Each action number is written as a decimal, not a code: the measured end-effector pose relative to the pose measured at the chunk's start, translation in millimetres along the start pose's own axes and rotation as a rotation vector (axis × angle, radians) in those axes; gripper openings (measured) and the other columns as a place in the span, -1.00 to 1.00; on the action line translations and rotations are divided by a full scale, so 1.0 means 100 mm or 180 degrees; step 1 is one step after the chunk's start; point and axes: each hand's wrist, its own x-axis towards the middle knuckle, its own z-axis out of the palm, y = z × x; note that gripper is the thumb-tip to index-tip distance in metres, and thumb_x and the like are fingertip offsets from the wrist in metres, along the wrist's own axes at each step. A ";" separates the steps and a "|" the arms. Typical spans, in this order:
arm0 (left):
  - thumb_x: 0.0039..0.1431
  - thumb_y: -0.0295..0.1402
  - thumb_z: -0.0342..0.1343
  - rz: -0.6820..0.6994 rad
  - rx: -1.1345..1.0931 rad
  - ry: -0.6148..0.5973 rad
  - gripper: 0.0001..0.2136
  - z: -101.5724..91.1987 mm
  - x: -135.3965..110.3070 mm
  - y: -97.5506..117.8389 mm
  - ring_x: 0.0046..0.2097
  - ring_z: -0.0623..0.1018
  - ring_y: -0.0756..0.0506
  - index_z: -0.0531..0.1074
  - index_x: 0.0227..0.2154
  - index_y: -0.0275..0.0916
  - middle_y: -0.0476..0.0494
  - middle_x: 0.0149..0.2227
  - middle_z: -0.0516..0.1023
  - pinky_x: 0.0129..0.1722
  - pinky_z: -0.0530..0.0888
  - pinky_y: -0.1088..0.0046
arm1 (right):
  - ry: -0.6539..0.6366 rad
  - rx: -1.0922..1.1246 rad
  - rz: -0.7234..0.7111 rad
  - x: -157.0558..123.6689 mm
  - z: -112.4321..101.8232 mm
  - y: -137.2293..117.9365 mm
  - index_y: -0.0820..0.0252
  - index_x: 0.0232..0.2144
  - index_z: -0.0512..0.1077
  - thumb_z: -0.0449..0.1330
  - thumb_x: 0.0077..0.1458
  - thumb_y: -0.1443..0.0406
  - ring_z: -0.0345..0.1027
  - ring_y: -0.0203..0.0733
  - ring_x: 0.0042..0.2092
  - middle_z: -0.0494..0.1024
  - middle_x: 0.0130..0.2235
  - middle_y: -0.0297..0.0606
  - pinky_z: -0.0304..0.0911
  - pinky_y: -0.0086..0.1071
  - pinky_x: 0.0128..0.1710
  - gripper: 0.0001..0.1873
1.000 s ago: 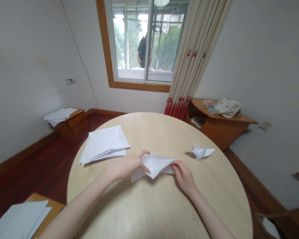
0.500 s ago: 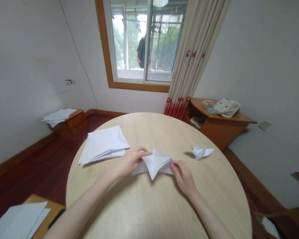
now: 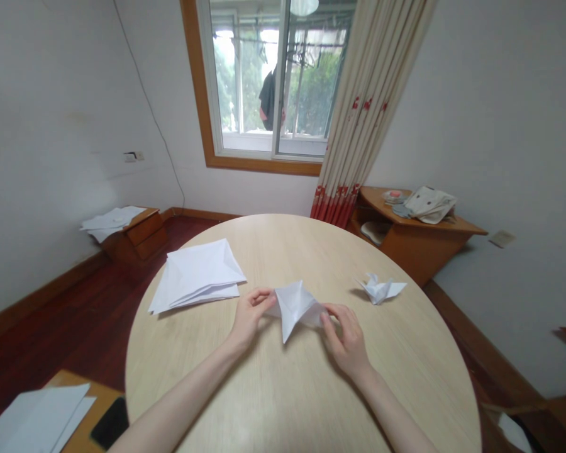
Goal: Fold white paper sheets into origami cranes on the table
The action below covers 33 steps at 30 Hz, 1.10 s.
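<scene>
A partly folded sheet of white paper [image 3: 294, 306] is held between my two hands over the middle of the round table [image 3: 283, 396]. One pointed flap hangs toward me and another points up and away. My left hand [image 3: 251, 314] pinches its left corner, thumb on the near side. On the opposite side, my right hand [image 3: 346, 332] grips the right corner between thumb and fingers. A finished-looking paper crane [image 3: 378, 289] rests on the table to the right of my right hand. The far fingertips of both hands are partly hidden.
Several white sheets lie stacked [image 3: 200, 274] at the table's left. Beyond the lower left edge, a low wooden surface bears more paper [image 3: 38, 415] and a black phone-like object [image 3: 110, 423]. A corner cabinet [image 3: 419, 251] with a cloth bag [image 3: 431, 204] stands behind to the right.
My left hand has shifted from the paper's upper left edge to its left corner. The folded paper has turned slightly, its top point moving right.
</scene>
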 end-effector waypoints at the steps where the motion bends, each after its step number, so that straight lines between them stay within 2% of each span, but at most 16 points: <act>1: -0.16 -0.18 0.31 0.0012 -0.0013 -0.0028 -0.70 0.00 0.00 -0.02 -0.24 0.57 -0.18 0.57 -0.39 -0.30 -0.23 -0.33 0.63 -0.19 0.44 0.33 | 0.0019 0.0005 -0.0007 0.00 0.01 -0.02 0.14 -0.18 0.36 0.02 0.21 0.33 0.41 -0.08 -0.22 0.53 -0.26 -0.15 0.28 -0.20 -0.22 -0.84; 6: -0.04 -0.18 0.24 0.0157 0.0004 -0.0258 -0.68 -0.01 -0.04 -0.10 -0.03 0.52 -0.23 0.59 -0.25 -0.26 -0.24 -0.12 0.59 0.06 0.35 0.21 | -0.0009 0.0022 -0.0205 0.05 0.07 -0.15 0.15 -0.15 0.35 0.05 0.19 0.38 0.40 -0.10 -0.23 0.53 -0.27 -0.16 0.27 -0.22 -0.23 -0.82; 11: 0.10 -0.15 0.12 0.0437 0.0329 -0.0563 -0.58 -0.05 -0.12 -0.09 0.11 0.42 -0.23 0.48 -0.03 -0.27 -0.24 0.05 0.48 0.15 0.27 0.18 | -0.0109 -0.0009 -0.0383 0.13 0.11 -0.20 0.15 -0.16 0.36 0.05 0.18 0.40 0.39 -0.10 -0.24 0.53 -0.29 -0.18 0.27 -0.21 -0.22 -0.82; 14: 0.01 -0.19 0.22 0.0720 0.0722 -0.0694 -0.47 -0.07 -0.15 -0.08 0.14 0.38 -0.24 0.38 0.06 -0.26 -0.25 0.11 0.42 0.17 0.25 0.19 | -0.0144 -0.0005 -0.0419 0.18 0.13 -0.21 0.15 -0.15 0.36 0.05 0.18 0.41 0.39 -0.11 -0.24 0.53 -0.29 -0.18 0.27 -0.21 -0.21 -0.80; 17: -0.03 -0.25 0.26 0.0880 0.1034 -0.0646 -0.41 -0.07 -0.15 -0.12 0.15 0.36 -0.22 0.33 0.10 -0.22 -0.23 0.14 0.38 0.18 0.23 0.21 | -0.0141 0.0058 -0.0356 0.19 0.16 -0.23 0.15 -0.15 0.37 0.04 0.18 0.40 0.40 -0.10 -0.24 0.54 -0.29 -0.17 0.28 -0.20 -0.22 -0.79; 21: 0.04 -0.26 0.20 0.0747 0.0901 -0.0409 -0.54 -0.03 -0.15 -0.18 0.06 0.44 -0.17 0.35 0.03 -0.22 -0.20 0.04 0.46 0.10 0.31 0.26 | -0.0018 0.0206 -0.0411 0.15 0.22 -0.23 0.13 -0.11 0.34 0.06 0.16 0.40 0.42 -0.09 -0.23 0.53 -0.27 -0.15 0.30 -0.20 -0.24 -0.76; 28: 0.04 -0.22 0.18 0.0714 0.0810 -0.0322 -0.73 -0.01 -0.18 -0.16 -0.20 0.51 -0.13 0.45 -0.21 -0.24 -0.11 -0.25 0.55 -0.16 0.41 0.39 | -0.0246 0.0357 -0.0750 0.03 0.19 -0.21 0.09 0.06 0.20 0.06 0.13 0.45 0.41 -0.04 -0.17 0.50 -0.19 -0.12 0.33 -0.11 -0.18 -0.56; 33: 0.06 -0.18 0.17 0.0691 0.0828 -0.0173 -0.78 0.00 -0.19 -0.19 -0.32 0.47 -0.08 0.44 -0.36 -0.26 -0.05 -0.40 0.50 -0.29 0.38 0.46 | -0.0190 0.0474 -0.0406 -0.05 0.22 -0.16 0.09 0.21 -0.01 0.12 0.13 0.36 0.27 0.01 0.05 0.35 0.05 -0.02 0.27 -0.03 -0.02 -0.36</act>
